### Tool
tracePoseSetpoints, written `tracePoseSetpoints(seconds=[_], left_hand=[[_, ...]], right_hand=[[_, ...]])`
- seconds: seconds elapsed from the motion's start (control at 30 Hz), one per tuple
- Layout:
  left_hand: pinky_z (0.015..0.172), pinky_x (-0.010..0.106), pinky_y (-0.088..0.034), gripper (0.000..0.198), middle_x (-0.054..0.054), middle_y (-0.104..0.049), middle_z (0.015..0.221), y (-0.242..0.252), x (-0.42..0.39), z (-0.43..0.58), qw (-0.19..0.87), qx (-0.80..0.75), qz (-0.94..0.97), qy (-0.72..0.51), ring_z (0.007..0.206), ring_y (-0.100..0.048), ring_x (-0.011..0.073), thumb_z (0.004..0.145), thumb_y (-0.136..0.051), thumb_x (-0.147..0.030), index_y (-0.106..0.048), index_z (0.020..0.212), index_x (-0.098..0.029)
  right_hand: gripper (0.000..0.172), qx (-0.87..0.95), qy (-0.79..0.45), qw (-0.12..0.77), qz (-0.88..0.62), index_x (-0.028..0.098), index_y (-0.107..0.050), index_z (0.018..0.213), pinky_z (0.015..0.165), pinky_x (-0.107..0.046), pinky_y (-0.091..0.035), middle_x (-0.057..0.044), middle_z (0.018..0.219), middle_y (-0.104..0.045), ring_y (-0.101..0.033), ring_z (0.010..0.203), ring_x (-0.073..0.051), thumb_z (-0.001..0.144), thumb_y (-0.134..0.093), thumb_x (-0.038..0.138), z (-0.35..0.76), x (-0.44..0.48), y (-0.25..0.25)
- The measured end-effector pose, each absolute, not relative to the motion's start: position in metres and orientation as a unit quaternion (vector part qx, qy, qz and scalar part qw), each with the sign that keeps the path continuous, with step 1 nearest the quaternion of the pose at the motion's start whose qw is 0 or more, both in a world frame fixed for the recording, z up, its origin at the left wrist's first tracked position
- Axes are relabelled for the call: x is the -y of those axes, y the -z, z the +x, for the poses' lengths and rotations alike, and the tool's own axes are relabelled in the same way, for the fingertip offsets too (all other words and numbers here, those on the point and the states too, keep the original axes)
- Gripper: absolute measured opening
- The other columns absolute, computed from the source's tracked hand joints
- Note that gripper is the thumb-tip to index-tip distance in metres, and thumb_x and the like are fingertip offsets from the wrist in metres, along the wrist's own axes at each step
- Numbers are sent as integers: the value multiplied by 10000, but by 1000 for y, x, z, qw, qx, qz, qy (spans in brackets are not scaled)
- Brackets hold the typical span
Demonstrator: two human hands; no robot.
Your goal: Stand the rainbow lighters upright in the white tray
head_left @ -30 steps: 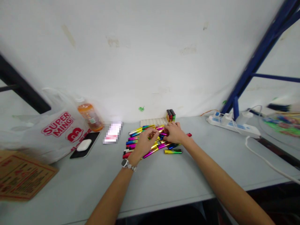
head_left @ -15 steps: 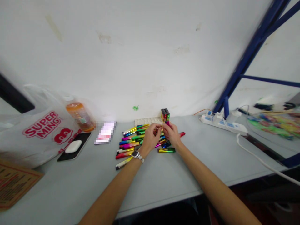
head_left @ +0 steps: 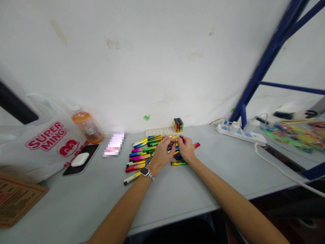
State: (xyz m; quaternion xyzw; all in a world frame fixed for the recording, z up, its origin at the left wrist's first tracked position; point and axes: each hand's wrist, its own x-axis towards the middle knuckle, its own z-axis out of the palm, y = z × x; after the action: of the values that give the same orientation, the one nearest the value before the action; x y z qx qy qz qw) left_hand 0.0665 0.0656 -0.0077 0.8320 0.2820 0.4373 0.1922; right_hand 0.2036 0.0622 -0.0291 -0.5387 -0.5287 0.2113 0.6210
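My left hand, with a watch on its wrist, is closed in a pinch over a spread of shiny multicoloured lighters. Whatever its fingertips hold is too small to make out. Close beside it, my right hand is closed around a lighter, whose dark reddish end shows above the fingers. More lighters lie partly under both hands. Just behind them, a compact block of upright lighters stands at the right end of a white gridded tray.
A plastic bag, an orange bottle, a black phone with a white case on it, and a blurred-out screen are at left. On the right are a power strip, its cable and a blue metal frame.
Both hands have come down slightly toward me, away from the upright block, which shows more fully. The lighter in my right hand has moved down with it.
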Motion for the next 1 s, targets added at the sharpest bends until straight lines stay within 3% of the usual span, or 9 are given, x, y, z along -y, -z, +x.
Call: tracePoseSetpoints(seconds=[0.47, 0.73, 1.0], left_hand=[[810, 305, -469, 111, 58, -656, 954, 7, -64, 65, 198, -288, 825, -443, 888, -600, 178, 905, -495, -184, -597, 948, -194], [773, 290, -463, 101, 41, -626, 895, 5, -64, 67, 192, -277, 827, -450, 822, -580, 160, 911, -492, -169, -590, 935, -180], [760, 287, -471, 100, 48, -642, 929, 7, -64, 68, 200, -288, 814, -463, 826, -593, 158, 907, -503, -180, -587, 960, -184]], right_hand=[[371, 526, -245, 622, -525, 197, -495, 581, 527, -261, -312, 34, 555, -443, -371, 542, -122, 834, -492, 467, 200, -62, 31], [466, 513, -290, 638, -495, 193, -463, 574, 505, -248, -288, 49, 542, -359, -309, 531, -101, 841, -530, 569, 196, -53, 20], [394, 482, -263, 645, -532, 199, -450, 573, 508, -251, -295, 46, 535, -392, -352, 533, -109, 841, -474, 487, 192, -61, 22]])
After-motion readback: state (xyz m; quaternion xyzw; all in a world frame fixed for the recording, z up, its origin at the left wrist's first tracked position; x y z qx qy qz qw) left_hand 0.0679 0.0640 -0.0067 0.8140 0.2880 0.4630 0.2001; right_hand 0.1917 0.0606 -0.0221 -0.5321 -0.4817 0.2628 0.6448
